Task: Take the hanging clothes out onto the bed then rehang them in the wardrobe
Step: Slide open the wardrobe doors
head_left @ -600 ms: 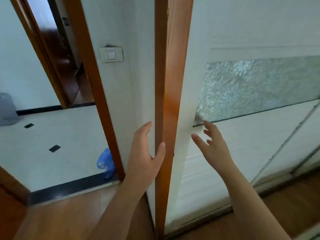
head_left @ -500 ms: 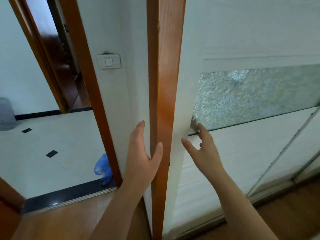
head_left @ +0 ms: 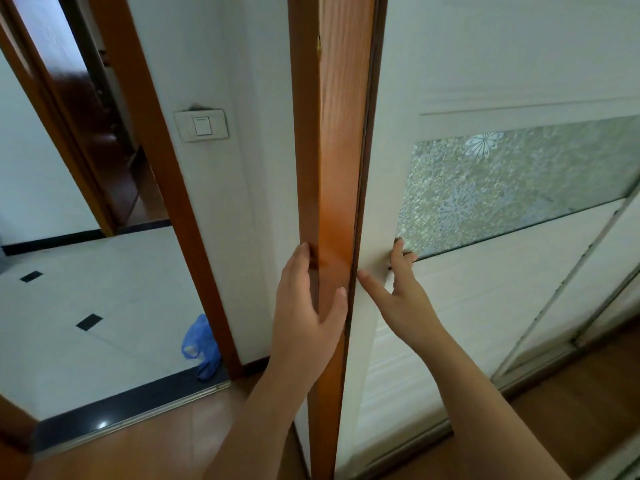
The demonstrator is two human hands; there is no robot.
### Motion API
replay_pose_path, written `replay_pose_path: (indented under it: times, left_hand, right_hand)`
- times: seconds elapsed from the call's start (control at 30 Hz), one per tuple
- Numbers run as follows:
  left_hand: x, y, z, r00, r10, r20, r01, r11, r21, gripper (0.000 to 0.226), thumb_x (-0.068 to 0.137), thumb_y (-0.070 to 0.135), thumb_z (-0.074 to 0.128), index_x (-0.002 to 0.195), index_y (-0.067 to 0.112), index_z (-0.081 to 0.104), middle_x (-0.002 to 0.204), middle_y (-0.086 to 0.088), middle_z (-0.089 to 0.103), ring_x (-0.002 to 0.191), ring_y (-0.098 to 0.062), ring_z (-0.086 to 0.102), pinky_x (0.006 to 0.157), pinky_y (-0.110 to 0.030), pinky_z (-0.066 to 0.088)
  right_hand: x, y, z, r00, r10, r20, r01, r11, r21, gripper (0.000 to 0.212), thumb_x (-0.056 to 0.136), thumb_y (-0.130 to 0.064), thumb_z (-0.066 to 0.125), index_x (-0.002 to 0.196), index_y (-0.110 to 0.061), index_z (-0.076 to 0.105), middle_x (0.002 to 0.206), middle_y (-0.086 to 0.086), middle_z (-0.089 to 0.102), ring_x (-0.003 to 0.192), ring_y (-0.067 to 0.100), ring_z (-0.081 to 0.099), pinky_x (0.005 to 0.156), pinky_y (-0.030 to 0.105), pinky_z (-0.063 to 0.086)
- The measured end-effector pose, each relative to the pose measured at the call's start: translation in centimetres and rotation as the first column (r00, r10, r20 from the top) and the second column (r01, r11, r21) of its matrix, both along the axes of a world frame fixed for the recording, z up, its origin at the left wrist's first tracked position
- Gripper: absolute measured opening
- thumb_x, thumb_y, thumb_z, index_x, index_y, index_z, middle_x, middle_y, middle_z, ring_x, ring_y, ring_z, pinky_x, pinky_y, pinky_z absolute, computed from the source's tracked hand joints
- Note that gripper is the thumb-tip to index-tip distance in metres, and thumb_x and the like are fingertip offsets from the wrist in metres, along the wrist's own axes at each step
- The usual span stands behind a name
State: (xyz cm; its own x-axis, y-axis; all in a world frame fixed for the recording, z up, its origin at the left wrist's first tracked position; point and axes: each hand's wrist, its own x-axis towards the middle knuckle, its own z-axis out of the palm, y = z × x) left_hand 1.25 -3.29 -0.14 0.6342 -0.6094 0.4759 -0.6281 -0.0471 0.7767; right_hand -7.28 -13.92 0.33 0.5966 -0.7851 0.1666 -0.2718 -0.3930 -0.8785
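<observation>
Obs., from beside the wardrobe (head_left: 450,64): it stood straight ahead of the person. Its white sliding door (head_left: 485,306) was drawn up against the wooden post (head_left: 332,133) at its left edge, with only a thin dark seam between them.

Left grip (head_left: 304,317): clasped on the post, fingers lying along its left face and thumb laid across the front.

Right grip (head_left: 401,299): spread wide and holding nothing. Its fingertips touched the door's edge strip at the lower left corner of the frosted glass panel (head_left: 502,188), and the thumb pointed toward the seam.

Surroundings: a light switch (head_left: 201,125) was on the white wall left of the post. Beyond an open doorway, a blue plastic bag (head_left: 201,344) lay on the tiled floor (head_left: 86,341), close to the door frame's foot.
</observation>
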Motion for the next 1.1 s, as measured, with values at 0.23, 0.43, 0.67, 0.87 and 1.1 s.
replay_pose_path:
  times: [0.23, 0.43, 0.67, 0.87, 1.1]
  left_hand:
    - [-0.3, -0.2, 0.7, 0.975, 0.101, 0.198, -0.073, 0.987, -0.146, 0.049, 0.087, 0.034, 0.049, 0.131, 0.014, 0.040, 0.132, -0.002, 0.048, 0.119, -0.003, 0.045, 0.097, -0.002, 0.029]
    - [-3.9, -2.6, 0.4, 0.801, 0.132, 0.584, 0.116, 0.922, -0.368, 0.031, 0.082, 0.013, 0.055, 0.112, 0.013, 0.048, 0.124, -0.006, 0.049, 0.113, -0.016, 0.049, 0.099, -0.024, 0.041]
    - [-5.2, -11.8, 0.2, 0.926, -0.160, 0.343, 0.191, 0.980, -0.061, 0.056, 0.081, 0.038, 0.043, 0.133, 0.021, 0.028, 0.137, -0.007, 0.047, 0.126, -0.019, 0.046, 0.100, -0.033, 0.045]
    - [-5.3, -20.2, 1.0, 0.949, -0.302, 0.093, 0.308, 0.950, -0.053, 0.079, 0.076, 0.048, 0.053, 0.141, 0.011, 0.027, 0.140, -0.007, 0.042, 0.129, -0.020, 0.042, 0.104, -0.037, 0.042]
    - [-9.0, -28.5, -0.1, 0.835, -0.479, -0.270, 0.501, 0.865, 0.013, 0.046, 0.089, 0.032, 0.054, 0.129, 0.012, 0.042, 0.105, 0.002, 0.056, 0.109, -0.020, 0.059, 0.075, -0.019, 0.042]
  right_hand:
    - [-1.4, -3.0, 1.0, 0.989, -0.121, -0.080, 0.122, 0.993, 0.003, 0.089, 0.089, -0.039, 0.051, 0.146, -0.015, -0.012, 0.157, 0.013, -0.008, 0.145, 0.020, -0.008, 0.115, 0.031, 0.009]
    - [-3.5, -6.8, 2.2, 0.960, -0.268, -0.084, 0.267, 0.963, -0.024, 0.080, 0.087, -0.040, 0.056, 0.146, -0.009, 0.012, 0.153, 0.012, 0.021, 0.144, 0.026, 0.016, 0.112, 0.033, 0.022]
    - [-3.2, -11.5, 9.3, 0.879, -0.454, 0.149, 0.476, 0.855, -0.206, 0.094, 0.080, -0.040, 0.065, 0.146, -0.007, 0.007, 0.153, 0.013, 0.012, 0.141, 0.027, 0.018, 0.112, 0.036, 0.022]
    - [-1.9, -15.1, 8.2, 0.793, -0.579, 0.191, 0.610, 0.755, -0.242, 0.100, 0.078, -0.036, 0.067, 0.146, -0.018, -0.004, 0.156, 0.008, -0.010, 0.144, 0.033, 0.006, 0.109, 0.042, 0.030]
    - [-5.1, -20.8, 7.8, 0.787, -0.596, 0.159, 0.616, 0.743, -0.261, 0.102, 0.076, -0.039, 0.066, 0.146, -0.022, -0.006, 0.157, 0.003, -0.010, 0.142, 0.034, 0.019, 0.109, 0.045, 0.035]
